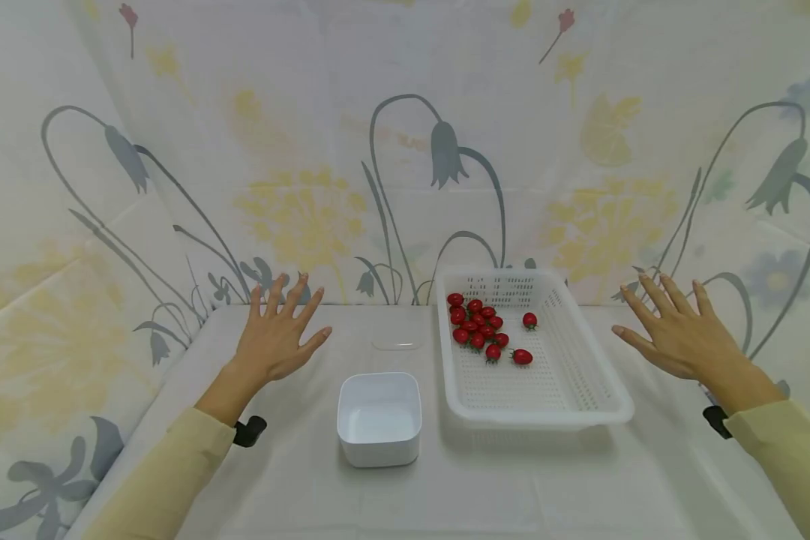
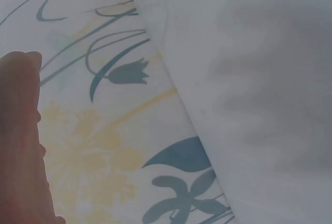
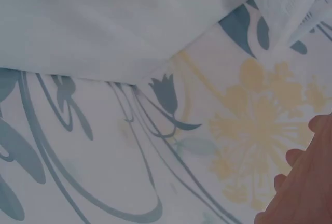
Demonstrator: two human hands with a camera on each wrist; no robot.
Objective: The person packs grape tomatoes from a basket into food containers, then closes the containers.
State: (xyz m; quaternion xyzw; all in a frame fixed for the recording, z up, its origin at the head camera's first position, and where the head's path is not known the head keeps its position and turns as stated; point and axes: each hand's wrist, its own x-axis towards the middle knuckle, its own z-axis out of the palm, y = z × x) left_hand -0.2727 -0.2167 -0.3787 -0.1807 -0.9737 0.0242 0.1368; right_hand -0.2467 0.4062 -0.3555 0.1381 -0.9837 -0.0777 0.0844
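Note:
My left hand (image 1: 274, 341) hovers with its fingers spread, to the left of a white square container (image 1: 381, 453), and touches nothing. On the opposite side, my right hand (image 1: 682, 337) is likewise spread out in the air, just right of a white perforated plastic basket (image 1: 540, 417). Several red cherry tomatoes (image 1: 478, 340) with green stems lie in the basket, mostly bunched at its left side. Inside the square container no contents show. Only part of the left hand (image 2: 23, 146) appears in the left wrist view, and part of the right hand (image 3: 306, 182) in the right wrist view.
Behind the square container lies a flat, clear piece (image 1: 396, 346), perhaps a lid; its kind is hard to make out. A white cloth covers the table (image 1: 472, 487). A flower-printed curtain (image 1: 310, 150) stands behind and at both sides.

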